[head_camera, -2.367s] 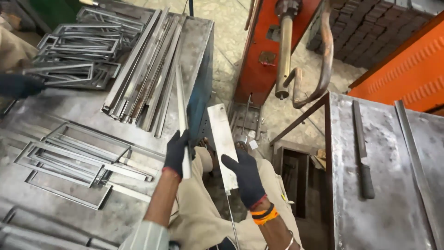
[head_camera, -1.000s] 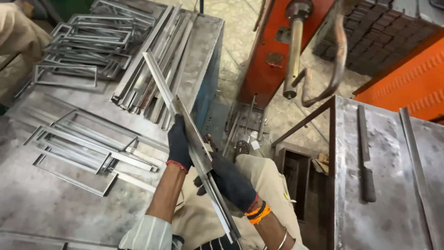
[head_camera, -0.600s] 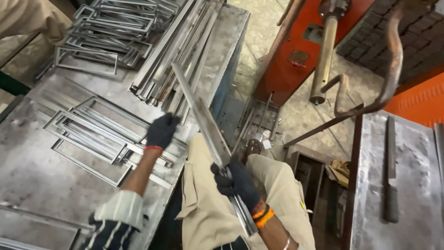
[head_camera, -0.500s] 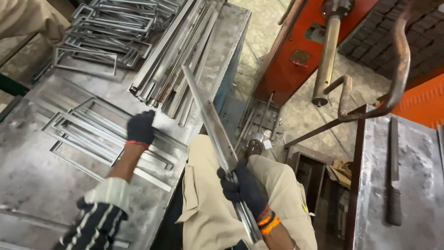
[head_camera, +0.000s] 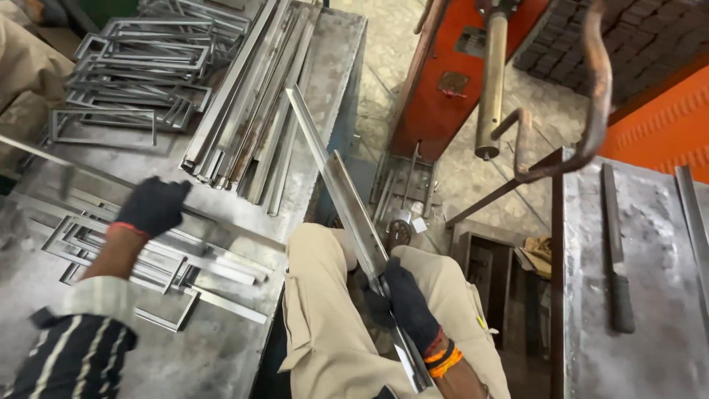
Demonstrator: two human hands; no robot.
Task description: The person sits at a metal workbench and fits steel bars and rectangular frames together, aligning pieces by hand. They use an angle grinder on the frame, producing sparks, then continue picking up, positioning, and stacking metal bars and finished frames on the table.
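My right hand, in a dark glove, grips a long flat steel strip near its lower end, over my lap. The strip slants up and left, its far end resting on the metal table beside a bundle of long steel bars. My left hand, also gloved, is down on several rectangular steel frames lying flat on the table. Whether its fingers grip a frame I cannot tell.
A stack of more steel frames sits at the table's far left. An orange machine with a hanging lever stands ahead. A second metal table on the right carries a flat bar. Someone's clothing shows at the far left edge.
My left hand let go of the strip and moved left onto the frames on the table. My right hand kept the strip and slid lower along it.
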